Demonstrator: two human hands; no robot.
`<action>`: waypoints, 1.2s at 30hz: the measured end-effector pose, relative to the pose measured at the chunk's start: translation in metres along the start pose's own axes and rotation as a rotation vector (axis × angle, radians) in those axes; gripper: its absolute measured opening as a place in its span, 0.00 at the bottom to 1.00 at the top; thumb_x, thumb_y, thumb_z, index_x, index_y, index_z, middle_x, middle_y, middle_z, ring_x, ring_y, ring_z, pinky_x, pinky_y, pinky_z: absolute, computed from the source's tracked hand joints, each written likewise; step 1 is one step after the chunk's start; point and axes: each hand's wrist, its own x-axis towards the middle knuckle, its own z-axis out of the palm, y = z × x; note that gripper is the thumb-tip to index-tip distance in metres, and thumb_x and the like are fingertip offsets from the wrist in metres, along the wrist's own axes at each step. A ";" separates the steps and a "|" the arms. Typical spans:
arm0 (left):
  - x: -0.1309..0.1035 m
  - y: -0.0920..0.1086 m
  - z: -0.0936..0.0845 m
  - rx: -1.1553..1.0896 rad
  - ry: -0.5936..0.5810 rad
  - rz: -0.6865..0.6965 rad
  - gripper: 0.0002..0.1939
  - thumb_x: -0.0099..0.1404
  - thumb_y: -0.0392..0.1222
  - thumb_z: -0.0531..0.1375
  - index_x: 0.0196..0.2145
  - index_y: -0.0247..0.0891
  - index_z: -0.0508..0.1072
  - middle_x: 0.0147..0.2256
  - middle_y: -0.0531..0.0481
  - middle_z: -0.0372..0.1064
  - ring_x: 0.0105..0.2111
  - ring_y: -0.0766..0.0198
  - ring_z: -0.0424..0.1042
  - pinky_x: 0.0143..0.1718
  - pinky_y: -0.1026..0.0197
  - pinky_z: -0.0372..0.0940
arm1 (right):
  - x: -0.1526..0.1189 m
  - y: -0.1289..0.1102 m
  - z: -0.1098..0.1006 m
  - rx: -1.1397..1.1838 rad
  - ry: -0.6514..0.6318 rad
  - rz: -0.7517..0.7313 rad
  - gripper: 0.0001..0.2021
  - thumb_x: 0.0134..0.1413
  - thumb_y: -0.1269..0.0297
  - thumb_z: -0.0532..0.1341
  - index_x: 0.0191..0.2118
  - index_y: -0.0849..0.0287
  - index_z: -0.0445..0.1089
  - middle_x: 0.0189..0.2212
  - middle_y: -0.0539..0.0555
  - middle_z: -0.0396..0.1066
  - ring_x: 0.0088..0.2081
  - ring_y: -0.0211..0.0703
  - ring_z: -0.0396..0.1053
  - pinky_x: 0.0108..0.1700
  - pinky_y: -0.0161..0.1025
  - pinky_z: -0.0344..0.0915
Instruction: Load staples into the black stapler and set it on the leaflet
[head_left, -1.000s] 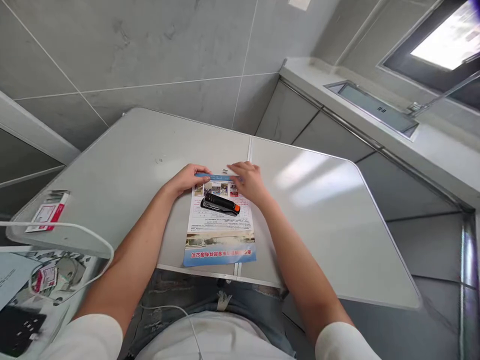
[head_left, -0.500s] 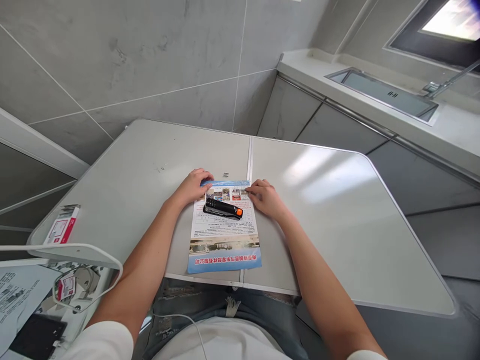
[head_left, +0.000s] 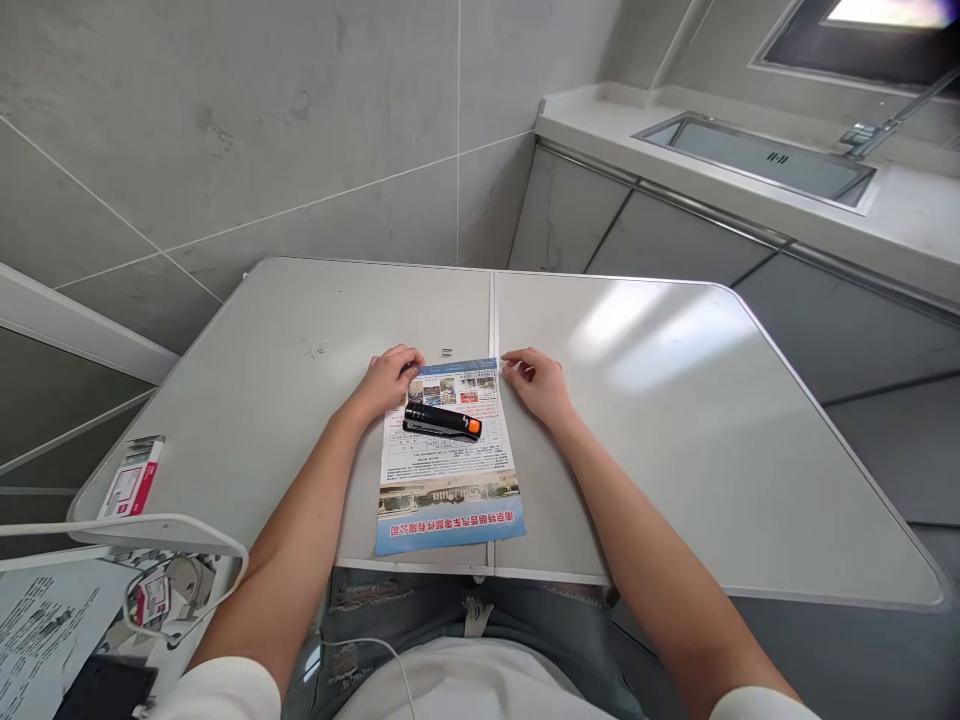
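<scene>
Faucet and window cut off by the frame edge. Part of the printed sheet's face hidden under the stapler; its fine print too small to read.

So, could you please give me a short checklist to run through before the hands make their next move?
1. Paper lying on the table: ok.
2. Paper free of other things: not ok, the stapler lies on it.
3. Left hand at the paper's far left corner: ok.
4. Right hand touching the far right corner: cannot tell, fingertips are very near.
5. Small metal pieces off the paper: ok, beyond its far edge.
6. Stapler loaded: cannot tell.
</scene>
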 end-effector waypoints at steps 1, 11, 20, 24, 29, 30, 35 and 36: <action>0.000 0.000 0.000 -0.027 0.004 0.005 0.08 0.68 0.35 0.55 0.38 0.42 0.74 0.41 0.48 0.73 0.42 0.56 0.71 0.47 0.54 0.63 | 0.001 0.001 0.000 0.037 0.020 0.036 0.11 0.58 0.64 0.63 0.44 0.55 0.80 0.38 0.53 0.79 0.32 0.42 0.69 0.40 0.43 0.69; 0.000 0.001 -0.002 -0.095 0.026 -0.010 0.07 0.66 0.39 0.56 0.37 0.41 0.75 0.40 0.48 0.74 0.39 0.57 0.71 0.44 0.56 0.64 | 0.003 0.003 0.004 0.250 -0.018 0.095 0.11 0.57 0.56 0.66 0.41 0.54 0.81 0.37 0.53 0.81 0.36 0.44 0.73 0.41 0.41 0.68; 0.001 0.002 0.000 -0.053 0.027 -0.020 0.08 0.66 0.39 0.56 0.38 0.42 0.76 0.41 0.47 0.75 0.40 0.56 0.71 0.47 0.55 0.65 | 0.006 -0.002 0.010 0.237 0.062 0.092 0.10 0.54 0.56 0.67 0.38 0.55 0.80 0.35 0.52 0.80 0.32 0.41 0.69 0.38 0.40 0.67; 0.001 0.001 0.001 -0.054 0.027 -0.026 0.08 0.66 0.38 0.56 0.38 0.42 0.76 0.42 0.47 0.75 0.41 0.56 0.72 0.47 0.55 0.64 | 0.005 -0.004 0.010 0.220 0.052 0.095 0.11 0.54 0.56 0.67 0.39 0.55 0.81 0.34 0.52 0.79 0.31 0.41 0.67 0.36 0.40 0.67; 0.001 0.002 0.001 -0.051 0.022 -0.036 0.09 0.66 0.39 0.56 0.38 0.41 0.76 0.43 0.47 0.76 0.42 0.55 0.72 0.47 0.54 0.64 | 0.006 -0.004 0.010 0.243 0.055 0.098 0.10 0.52 0.57 0.68 0.38 0.55 0.81 0.33 0.51 0.79 0.29 0.39 0.65 0.35 0.39 0.65; 0.001 0.002 0.001 -0.051 0.023 -0.036 0.09 0.66 0.38 0.56 0.38 0.41 0.76 0.43 0.47 0.76 0.42 0.55 0.72 0.47 0.54 0.64 | 0.006 -0.004 0.010 0.241 0.058 0.098 0.09 0.52 0.57 0.68 0.37 0.55 0.82 0.33 0.51 0.79 0.29 0.39 0.65 0.35 0.39 0.66; 0.001 0.001 0.001 -0.052 0.028 -0.030 0.09 0.66 0.38 0.56 0.38 0.42 0.77 0.43 0.47 0.76 0.42 0.55 0.72 0.47 0.54 0.65 | 0.006 -0.007 0.012 0.192 0.053 0.108 0.09 0.52 0.58 0.67 0.37 0.55 0.82 0.33 0.52 0.80 0.30 0.41 0.68 0.36 0.40 0.67; 0.001 0.001 0.002 -0.052 0.031 -0.025 0.09 0.66 0.39 0.56 0.38 0.42 0.77 0.43 0.47 0.76 0.42 0.55 0.72 0.47 0.54 0.65 | 0.007 -0.007 0.012 0.182 0.054 0.104 0.09 0.53 0.59 0.67 0.37 0.54 0.82 0.33 0.52 0.80 0.30 0.41 0.68 0.36 0.40 0.68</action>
